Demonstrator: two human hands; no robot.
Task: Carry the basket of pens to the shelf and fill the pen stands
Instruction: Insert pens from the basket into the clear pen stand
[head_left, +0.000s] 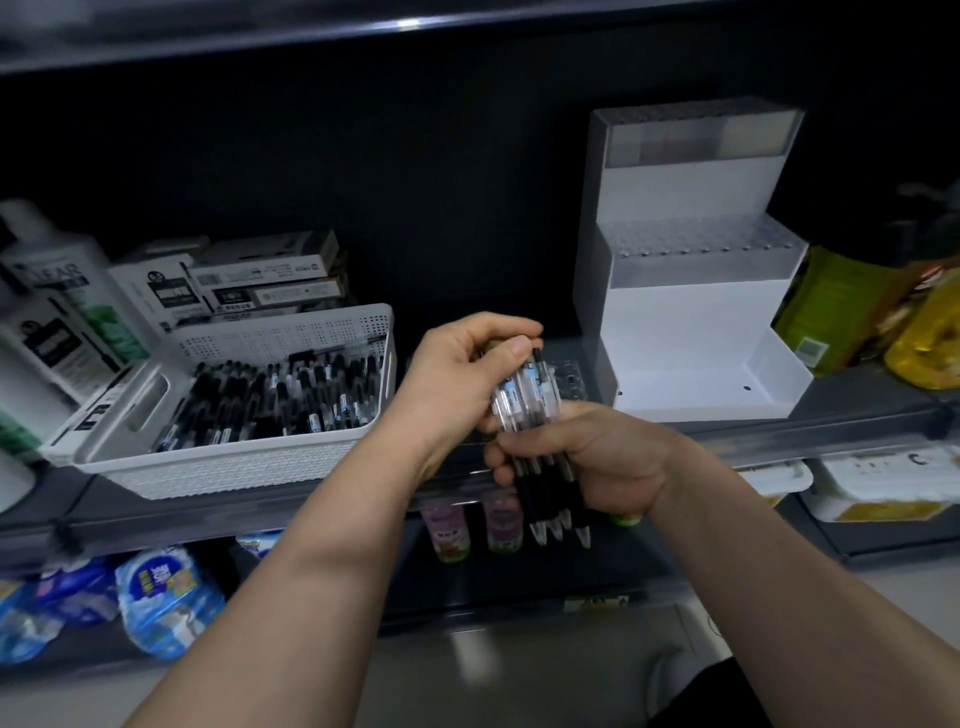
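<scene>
A white perforated basket (322, 332) sits on the dark shelf at the left, holding several black-and-clear pens (270, 400). To its right stands a white stepped pen stand (691, 322) whose clear hole racks show no pens. In front of the shelf, between basket and stand, both hands hold one bundle of pens (527, 400), tips pointing down. My left hand (462, 364) grips the bundle's upper ends with fingers curled over them. My right hand (582, 457) grips the lower part, and the tips stick out beneath it.
Boxes of pens (260, 280) and white bottles (57, 312) stand behind and left of the basket. Green and yellow packets (857, 317) lie right of the stand. A clear rail (779, 436) runs along the shelf edge. The shelf below holds small bottles, blue packs and trays.
</scene>
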